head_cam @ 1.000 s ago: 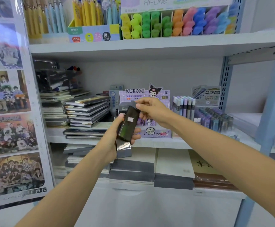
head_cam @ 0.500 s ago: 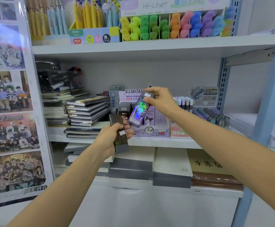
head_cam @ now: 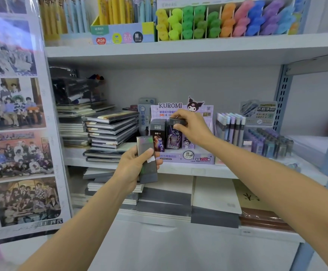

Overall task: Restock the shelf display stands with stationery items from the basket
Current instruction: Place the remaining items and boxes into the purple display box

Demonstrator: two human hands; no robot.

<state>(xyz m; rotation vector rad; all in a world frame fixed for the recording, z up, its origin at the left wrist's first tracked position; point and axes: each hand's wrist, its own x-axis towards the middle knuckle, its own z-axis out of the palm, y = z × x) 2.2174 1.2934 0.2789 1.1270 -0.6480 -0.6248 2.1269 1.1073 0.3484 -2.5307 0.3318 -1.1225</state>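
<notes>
A purple Kuromi display stand (head_cam: 186,159) stands on the middle shelf. My right hand (head_cam: 191,128) pinches the top of a dark pencil-lead box (head_cam: 173,139) that stands upright inside the stand, beside another dark box (head_cam: 157,133) on its left. My left hand (head_cam: 133,169) grips a stack of flat dark boxes (head_cam: 147,159) with a shiny face, held upright in front of the shelf edge, below and left of the stand. The basket is out of view.
Stacked notebooks (head_cam: 110,132) lie left of the stand; a rack of lead cases (head_cam: 257,139) stands to its right. Highlighters (head_cam: 227,18) and pens (head_cam: 118,10) fill the top shelf. Paper pads (head_cam: 214,202) sit on the lower shelf. A photo poster (head_cam: 12,114) hangs at left.
My right hand took one box off the stack in my left hand, carried it up and right, and set it upright into the Kuromi stand. My left hand lowered slightly.
</notes>
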